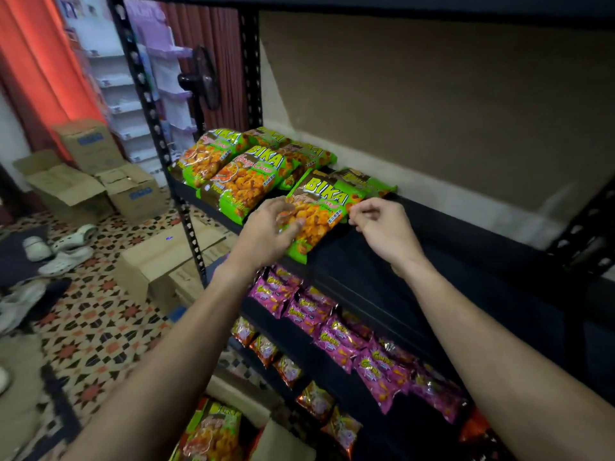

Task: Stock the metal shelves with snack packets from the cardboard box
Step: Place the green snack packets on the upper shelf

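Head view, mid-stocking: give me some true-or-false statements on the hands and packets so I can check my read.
1. The left hand holds a green packet on the upper shelf. True.
2. The right hand holds a pink packet. False: it pinches the green packet's right edge.
3. Pink packets lie on the shelf below the green ones. True.
4. Packets cover the upper shelf's whole width. False: they sit only on its left part.

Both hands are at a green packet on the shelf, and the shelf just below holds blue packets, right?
Not blue: the head view shows pink packets just below. The left hand and right hand are at the green packet on the shelf.
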Demonstrator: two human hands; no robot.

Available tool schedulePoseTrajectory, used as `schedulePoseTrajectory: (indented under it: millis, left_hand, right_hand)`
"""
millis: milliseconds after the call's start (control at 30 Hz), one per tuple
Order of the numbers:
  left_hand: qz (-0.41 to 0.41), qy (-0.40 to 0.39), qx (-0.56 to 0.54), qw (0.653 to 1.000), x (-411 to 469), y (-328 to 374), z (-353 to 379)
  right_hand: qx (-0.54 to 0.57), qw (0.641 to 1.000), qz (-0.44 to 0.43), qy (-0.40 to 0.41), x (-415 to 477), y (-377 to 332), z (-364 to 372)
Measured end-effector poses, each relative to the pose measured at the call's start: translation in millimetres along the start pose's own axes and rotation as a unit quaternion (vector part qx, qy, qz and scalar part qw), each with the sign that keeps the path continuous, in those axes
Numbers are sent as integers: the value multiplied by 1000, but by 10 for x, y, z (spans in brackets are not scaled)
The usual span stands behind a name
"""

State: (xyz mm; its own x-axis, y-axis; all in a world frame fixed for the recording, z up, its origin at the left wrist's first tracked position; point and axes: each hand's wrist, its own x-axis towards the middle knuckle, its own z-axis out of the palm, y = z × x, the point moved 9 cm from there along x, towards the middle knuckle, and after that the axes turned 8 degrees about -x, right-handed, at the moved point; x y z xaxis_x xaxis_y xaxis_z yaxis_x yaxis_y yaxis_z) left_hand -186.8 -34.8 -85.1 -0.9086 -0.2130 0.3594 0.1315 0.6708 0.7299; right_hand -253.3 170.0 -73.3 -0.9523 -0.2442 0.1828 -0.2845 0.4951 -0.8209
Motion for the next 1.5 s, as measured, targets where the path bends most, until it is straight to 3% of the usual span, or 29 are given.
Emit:
schedulePoseTrajectory:
  millis: [100,367,500,667,867,1200,1333,1500]
  left_hand:
    - [-52,12,-31,998,-482,-29,-125]
    - [-210,-16,12,978,-2198,-363,-168]
    - [-304,-25,-39,951,-3170,-805,-127]
    - [-397,0,-19,917,-4185,-1395,-205]
    - [-502,23,-40,863,-5177,-2279,-223]
    - [-608,-68,-60,789,-6096,-3573,-24]
    - [-608,-97,-49,786,-6160,-3875,49]
    - [-601,-133,-29,788,-6199,-4130,185]
  right_hand:
    - [-25,998,-45,-41,-267,-141,138]
    - [-63,974,-95,-195,-1352,-86,811]
    - [-62,954,-84,-280,-1927,188,1418]
    - [-96,928,-54,-355,-2513,584,2241]
    - [-141,876,11,-461,-3100,1201,3295]
    - [-270,831,54,-484,-3416,1982,4812]
    - [-309,838,13,-449,-3332,2011,5234]
    - [-399,777,-31,-487,-3453,2315,5576]
